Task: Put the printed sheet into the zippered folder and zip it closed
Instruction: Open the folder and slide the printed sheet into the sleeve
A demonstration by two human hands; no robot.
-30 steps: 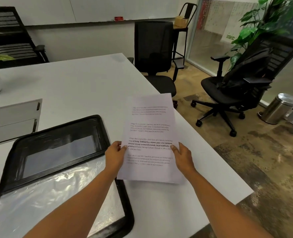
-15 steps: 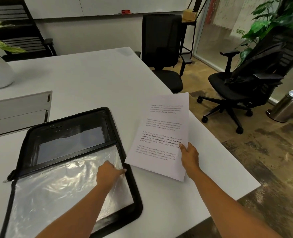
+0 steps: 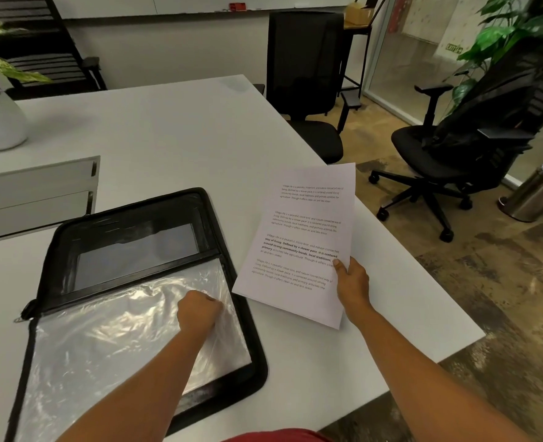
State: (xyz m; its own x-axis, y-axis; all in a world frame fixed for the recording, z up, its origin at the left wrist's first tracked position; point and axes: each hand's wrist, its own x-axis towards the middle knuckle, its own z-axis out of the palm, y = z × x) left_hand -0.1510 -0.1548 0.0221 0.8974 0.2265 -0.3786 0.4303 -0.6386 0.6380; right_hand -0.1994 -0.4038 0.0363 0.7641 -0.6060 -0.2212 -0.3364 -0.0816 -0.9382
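Currently, insertion being prepared: white printed sheet point(image 3: 299, 237) gripped by right hand point(image 3: 353, 282), just right of open black zippered folder point(image 3: 126, 199). Clear plastic sleeve point(image 3: 104, 330) inside folder pinched by curled left hand point(image 3: 200, 311). Next, likely: sleeve edge lifted, sheet slid under.

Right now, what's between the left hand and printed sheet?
Head view: between left hand and printed sheet, only the clear sleeve and folder's black rim.

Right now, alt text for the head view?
A person's right hand holds a printed sheet beside an open black zippered folder on a white table, while the left hand grips the folder's clear sleeve. Black office chairs stand beyond the table.
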